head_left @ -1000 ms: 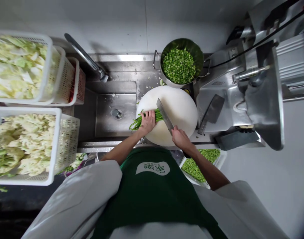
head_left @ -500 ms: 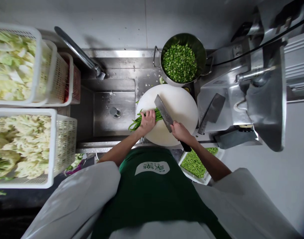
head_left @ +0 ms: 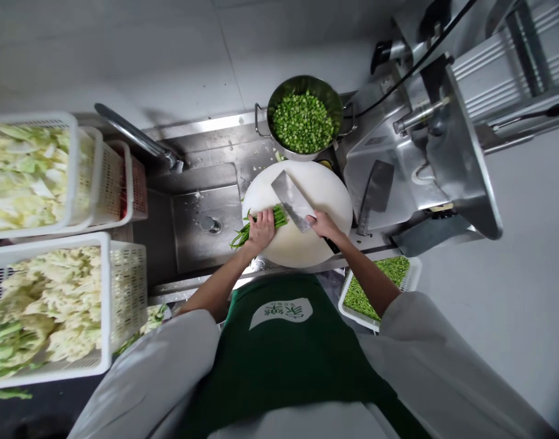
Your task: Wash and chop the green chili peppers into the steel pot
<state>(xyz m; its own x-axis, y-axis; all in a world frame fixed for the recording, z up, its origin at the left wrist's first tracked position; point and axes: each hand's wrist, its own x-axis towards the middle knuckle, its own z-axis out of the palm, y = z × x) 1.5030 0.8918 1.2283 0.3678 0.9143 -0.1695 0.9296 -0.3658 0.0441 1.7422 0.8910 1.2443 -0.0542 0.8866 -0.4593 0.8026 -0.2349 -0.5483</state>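
A bundle of long green beans (head_left: 280,215) lies at the left part of a round white cutting board (head_left: 307,251). My left hand (head_left: 262,228) is closed over the bundle and presses it to the board; the thin ends stick out toward the sink. My right hand (head_left: 324,224) grips a cleaver (head_left: 290,198) by its dark handle. The broad blade lies tilted nearly flat over the board, just right of the beans' cut ends, seemingly apart from them. Whether the blade touches the board I cannot tell.
Behind the board stands a metal pot (head_left: 302,155) of chopped green pieces. A second cleaver (head_left: 375,192) lies on the metal slicer (head_left: 467,158) at right. White baskets (head_left: 106,305) of cauliflower and cabbage flank the sink (head_left: 206,256). A basket (head_left: 414,274) of chopped greens sits lower right.
The cleaver has shifted away from the beans to the right and its blade has tipped from steep to nearly flat. My left hand still holds the bundle. The camera view has turned.
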